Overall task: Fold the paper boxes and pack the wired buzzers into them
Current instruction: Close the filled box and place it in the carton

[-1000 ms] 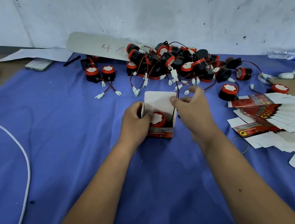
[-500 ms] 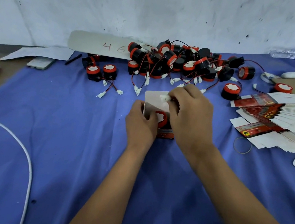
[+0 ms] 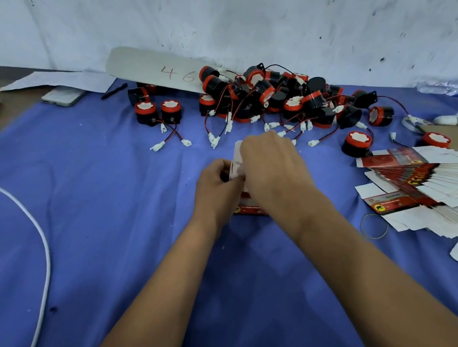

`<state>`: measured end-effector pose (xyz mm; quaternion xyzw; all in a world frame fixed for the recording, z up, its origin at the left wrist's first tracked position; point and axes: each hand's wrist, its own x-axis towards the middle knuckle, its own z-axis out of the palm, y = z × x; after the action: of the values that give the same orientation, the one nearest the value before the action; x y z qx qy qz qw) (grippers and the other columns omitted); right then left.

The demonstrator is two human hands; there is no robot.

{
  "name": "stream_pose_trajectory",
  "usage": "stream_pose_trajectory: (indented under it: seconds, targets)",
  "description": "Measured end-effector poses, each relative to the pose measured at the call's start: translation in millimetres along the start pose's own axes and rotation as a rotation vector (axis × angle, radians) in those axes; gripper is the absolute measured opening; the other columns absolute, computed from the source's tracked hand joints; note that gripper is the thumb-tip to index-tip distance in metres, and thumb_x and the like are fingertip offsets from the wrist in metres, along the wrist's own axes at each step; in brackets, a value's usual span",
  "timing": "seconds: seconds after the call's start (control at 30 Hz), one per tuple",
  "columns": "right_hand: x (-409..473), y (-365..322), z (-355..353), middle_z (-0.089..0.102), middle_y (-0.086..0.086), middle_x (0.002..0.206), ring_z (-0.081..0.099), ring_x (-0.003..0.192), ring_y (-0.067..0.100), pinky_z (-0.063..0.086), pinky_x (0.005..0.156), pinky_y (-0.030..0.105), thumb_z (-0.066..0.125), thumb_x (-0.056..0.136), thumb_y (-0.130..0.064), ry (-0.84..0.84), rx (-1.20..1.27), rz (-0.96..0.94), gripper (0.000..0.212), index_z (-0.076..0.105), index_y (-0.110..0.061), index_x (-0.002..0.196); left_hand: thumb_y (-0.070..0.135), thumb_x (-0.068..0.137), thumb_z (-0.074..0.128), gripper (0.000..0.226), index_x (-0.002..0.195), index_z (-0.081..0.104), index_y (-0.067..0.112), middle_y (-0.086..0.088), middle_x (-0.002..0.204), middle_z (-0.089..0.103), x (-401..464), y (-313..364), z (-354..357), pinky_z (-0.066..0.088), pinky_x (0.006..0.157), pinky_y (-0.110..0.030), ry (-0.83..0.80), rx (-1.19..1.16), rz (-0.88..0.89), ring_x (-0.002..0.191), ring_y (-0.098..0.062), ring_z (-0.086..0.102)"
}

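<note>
Left hand [image 3: 220, 184]: clamped on paper box [image 3: 249, 208]
Right hand [image 3: 271, 165]: pressing white flap [image 3: 237, 164]; grip unclear
Technique: tuck wire inside, crease flap square

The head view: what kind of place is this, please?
Probably an informal hand-packing workstation, not a fitted factory line. A pile of wired buzzers lies on a blue cloth against a scuffed wall, with a fanned stack of flat paper boxes beside it.

Box [image 3: 249, 208] mostly hidden by both hands, flat boxes [image 3: 443, 191] cut off right
</note>
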<state>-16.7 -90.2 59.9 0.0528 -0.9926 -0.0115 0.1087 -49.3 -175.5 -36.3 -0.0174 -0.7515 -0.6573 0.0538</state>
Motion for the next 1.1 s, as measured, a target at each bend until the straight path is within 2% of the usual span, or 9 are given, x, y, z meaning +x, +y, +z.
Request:
stream_pose_trajectory:
  seconds: [0.17,0.27,0.4,0.57,0.67,0.77,0.87,1.0,1.1]
  targets:
    - [-8.4,6.1,10.5,0.033,0.001,0.072,0.025,0.063,0.013,0.025,0.051,0.027,0.055,0.091,0.002,0.149,0.014,-0.025,0.031,0.038,-0.014,0.070,0.008,0.089,0.064,0.018,0.078,0.061,0.022,0.001,0.075,0.068,0.4,1.9,2.8,0.061,0.076,-0.050,0.011,-0.007,-0.053,0.072,-0.019,0.063]
    - [-12.4,17.5,22.1,0.064,0.005,0.088,0.055,0.077,0.022,0.044,0.067,0.034,0.060,0.096,-0.014,0.304,0.155,0.046,0.003,0.063,-0.013,0.097,0.013,0.091,0.065,0.011,0.083,0.064,0.021,-0.007,0.084,0.072,-0.4,0.7,2.9,0.061,0.080,-0.052,0.007,0.014,-0.036,0.082,-0.029,0.071]
    - [-18.4,60.9,29.3,0.072,0.001,0.076,0.071,0.069,0.018,0.058,0.068,0.033,0.067,0.096,-0.016,0.568,0.807,0.300,0.011,0.071,-0.008,0.089,0.007,0.091,0.063,0.015,0.091,0.069,0.020,-0.002,0.091,0.075,1.0,-1.1,-4.8,0.056,0.069,-0.033,-0.026,0.001,-0.046,0.089,-0.023,0.071]
    - [-18.0,89.7,39.5,0.074,0.020,0.083,0.076,0.071,0.030,0.063,0.065,0.036,0.061,0.101,-0.012,0.366,1.338,0.484,0.007,0.064,-0.009,0.095,0.008,0.093,0.063,0.011,0.098,0.066,0.017,-0.001,0.096,0.074,2.7,-1.6,-1.2,0.056,0.072,-0.033,-0.011,0.019,-0.028,0.093,-0.020,0.071]
    - [-16.8,88.0,41.3,0.074,0.015,0.082,0.076,0.072,0.023,0.063,0.067,0.033,0.062,0.099,-0.006,0.369,1.236,0.297,0.003,0.064,-0.006,0.100,0.012,0.092,0.066,0.022,0.101,0.056,0.029,0.009,0.093,0.069,0.0,-1.1,0.2,0.050,0.062,-0.020,0.024,0.015,0.016,0.085,-0.006,0.068]
    - [-16.9,83.7,42.0,0.075,0.006,0.085,0.074,0.077,0.017,0.061,0.073,0.036,0.071,0.092,-0.005,0.478,0.792,0.074,0.008,0.068,-0.005,0.099,0.014,0.091,0.067,0.026,0.101,0.051,0.031,0.011,0.087,0.066,-3.5,-1.5,1.3,0.048,0.055,-0.013,0.030,0.039,0.065,0.075,0.002,0.064]
    - [-18.8,81.1,42.2,0.075,0.006,0.087,0.070,0.079,0.025,0.056,0.073,0.046,0.073,0.091,-0.010,0.566,0.484,-0.041,0.006,0.073,-0.007,0.096,0.015,0.092,0.065,0.024,0.102,0.051,0.031,0.012,0.087,0.065,-4.4,-2.7,3.5,0.049,0.058,-0.014,0.026,0.077,0.086,0.078,0.004,0.063]
    - [-21.6,74.3,42.9,0.075,0.006,0.092,0.066,0.087,0.029,0.054,0.075,0.046,0.074,0.089,-0.010,0.589,0.381,-0.076,0.009,0.075,-0.008,0.098,0.016,0.092,0.066,0.023,0.106,0.052,0.028,0.011,0.090,0.066,-3.5,-4.5,6.4,0.056,0.068,-0.028,0.034,0.088,0.079,0.080,-0.002,0.066]
    - [-24.7,58.5,40.0,0.072,0.005,0.084,0.063,0.080,0.028,0.050,0.068,0.042,0.072,0.088,-0.011,0.516,0.350,-0.112,0.005,0.071,-0.011,0.093,0.016,0.091,0.071,0.026,0.106,0.053,0.027,0.009,0.090,0.068,-3.5,-6.1,7.1,0.056,0.064,-0.023,0.027,0.056,0.079,0.078,-0.002,0.068]
